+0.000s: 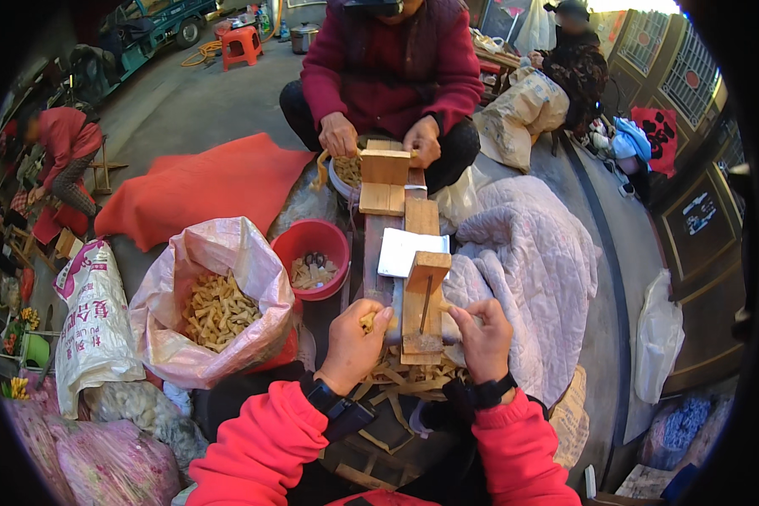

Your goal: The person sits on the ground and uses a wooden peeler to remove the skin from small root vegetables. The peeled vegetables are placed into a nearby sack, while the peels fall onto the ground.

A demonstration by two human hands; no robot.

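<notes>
My left hand [354,345] pinches a folded, yellowish strip [368,321] left of an upright wooden jig [422,345]. On the jig's other side, my right hand [487,335] grips the end of a pale tan strip [445,306] between thumb and fingertips. A thin metal rod [426,303] slants between the jig's wooden blocks. Whether both hands hold one strip is hidden by the jig. Just beyond it lies a white pad [411,252] on the bench. Loose flat tan strips [433,382] are heaped beneath my hands.
A person opposite [392,76] works at a second wooden jig [384,171]. At left stand a woven sack [148,310] of knotted tan pieces [220,310] and a red bucket [278,246] holding scraps and scissors. A quilted cloth [531,253] lies at right.
</notes>
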